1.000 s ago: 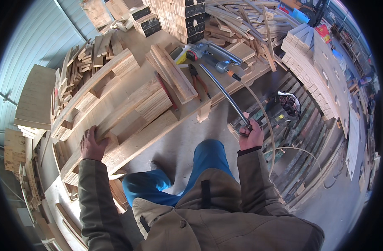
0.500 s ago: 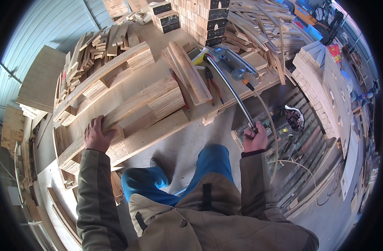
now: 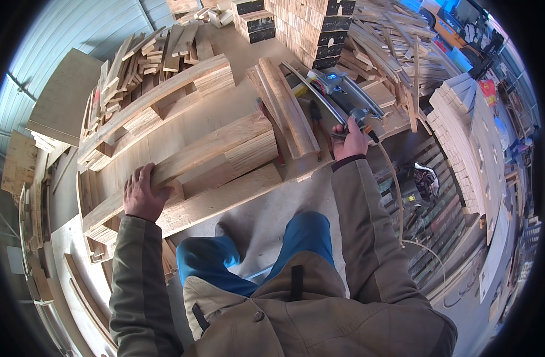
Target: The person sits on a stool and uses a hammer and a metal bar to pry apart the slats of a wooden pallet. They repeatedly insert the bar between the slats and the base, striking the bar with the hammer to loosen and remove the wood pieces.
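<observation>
My left hand (image 3: 146, 193) rests on the near wooden frame (image 3: 201, 149), thumb apart from the fingers, holding nothing loose. This frame is built of planks and short blocks and lies along the bench's near edge. My right hand (image 3: 351, 141) is closed around the near end of a shiny metal rod (image 3: 316, 89), whose far end points away over the bench. Close beyond that hand lies a silver and blue air nailer (image 3: 364, 98) with a hose. Pincers (image 3: 317, 119) with dark jaws lie just left of my right hand, partly hidden.
A second frame (image 3: 159, 110) lies behind the first. Loose planks (image 3: 290, 113) sit beside the pincers. Wood offcuts (image 3: 165, 50) and a tall block stack (image 3: 305, 27) stand farther back. A hose (image 3: 397, 190) hangs off the bench at right, over a slatted pallet (image 3: 427, 238).
My right hand has moved forward and left from beyond the bench edge, bringing the metal rod over the bench beside the nailer. My left hand has stayed on the frame.
</observation>
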`<state>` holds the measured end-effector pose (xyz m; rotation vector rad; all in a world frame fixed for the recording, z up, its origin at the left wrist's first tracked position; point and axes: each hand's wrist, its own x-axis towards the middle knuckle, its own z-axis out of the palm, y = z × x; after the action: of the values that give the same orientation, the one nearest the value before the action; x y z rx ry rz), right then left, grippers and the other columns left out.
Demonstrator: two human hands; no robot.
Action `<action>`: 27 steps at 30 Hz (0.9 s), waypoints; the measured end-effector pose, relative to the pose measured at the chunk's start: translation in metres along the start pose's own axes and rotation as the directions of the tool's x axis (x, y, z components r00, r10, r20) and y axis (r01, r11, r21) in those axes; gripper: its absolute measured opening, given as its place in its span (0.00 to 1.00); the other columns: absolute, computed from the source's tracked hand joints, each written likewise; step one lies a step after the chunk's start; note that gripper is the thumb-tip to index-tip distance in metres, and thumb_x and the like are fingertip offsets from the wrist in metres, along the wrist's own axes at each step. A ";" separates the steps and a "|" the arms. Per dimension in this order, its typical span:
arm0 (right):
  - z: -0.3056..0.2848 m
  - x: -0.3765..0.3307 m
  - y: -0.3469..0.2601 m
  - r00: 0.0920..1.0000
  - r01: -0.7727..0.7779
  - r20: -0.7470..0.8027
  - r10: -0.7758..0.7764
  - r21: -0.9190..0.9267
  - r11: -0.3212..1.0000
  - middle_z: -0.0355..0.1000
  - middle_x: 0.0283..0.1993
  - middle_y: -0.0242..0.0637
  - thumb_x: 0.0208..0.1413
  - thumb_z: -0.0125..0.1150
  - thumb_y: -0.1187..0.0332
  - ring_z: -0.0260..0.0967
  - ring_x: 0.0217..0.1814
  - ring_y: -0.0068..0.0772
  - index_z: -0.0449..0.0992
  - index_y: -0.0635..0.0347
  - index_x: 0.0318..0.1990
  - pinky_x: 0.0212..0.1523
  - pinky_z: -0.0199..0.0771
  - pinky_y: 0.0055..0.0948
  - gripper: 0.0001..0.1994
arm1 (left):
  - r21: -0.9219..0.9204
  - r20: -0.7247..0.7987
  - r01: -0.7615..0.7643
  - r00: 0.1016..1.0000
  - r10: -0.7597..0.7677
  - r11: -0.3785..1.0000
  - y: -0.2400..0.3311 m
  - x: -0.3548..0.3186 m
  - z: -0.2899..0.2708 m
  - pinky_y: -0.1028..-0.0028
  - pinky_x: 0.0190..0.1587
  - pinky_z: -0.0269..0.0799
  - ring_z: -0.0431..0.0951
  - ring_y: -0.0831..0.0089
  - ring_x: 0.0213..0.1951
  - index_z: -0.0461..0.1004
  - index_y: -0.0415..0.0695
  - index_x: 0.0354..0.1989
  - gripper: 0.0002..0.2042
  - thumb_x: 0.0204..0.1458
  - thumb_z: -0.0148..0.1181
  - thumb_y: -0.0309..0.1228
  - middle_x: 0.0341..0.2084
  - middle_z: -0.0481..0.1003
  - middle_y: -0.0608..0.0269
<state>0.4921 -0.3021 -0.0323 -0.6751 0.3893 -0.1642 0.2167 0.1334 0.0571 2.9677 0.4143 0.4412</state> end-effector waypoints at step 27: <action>-0.012 -0.017 0.009 0.813 0.546 0.582 -0.012 -0.769 -0.333 0.81 0.40 0.51 0.49 0.74 0.71 0.79 0.48 0.59 0.77 0.63 0.43 0.48 0.78 0.50 0.15 | -0.026 -0.077 -0.037 0.996 0.035 0.999 0.003 -0.005 -0.006 0.56 0.63 0.68 0.76 0.54 0.57 0.72 0.45 0.60 0.35 0.41 0.78 0.40 0.52 0.76 0.56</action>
<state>0.4722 -0.2974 -0.0417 -2.5892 -0.2029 -0.1989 0.2114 0.1300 0.0618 2.9433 0.3602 0.5609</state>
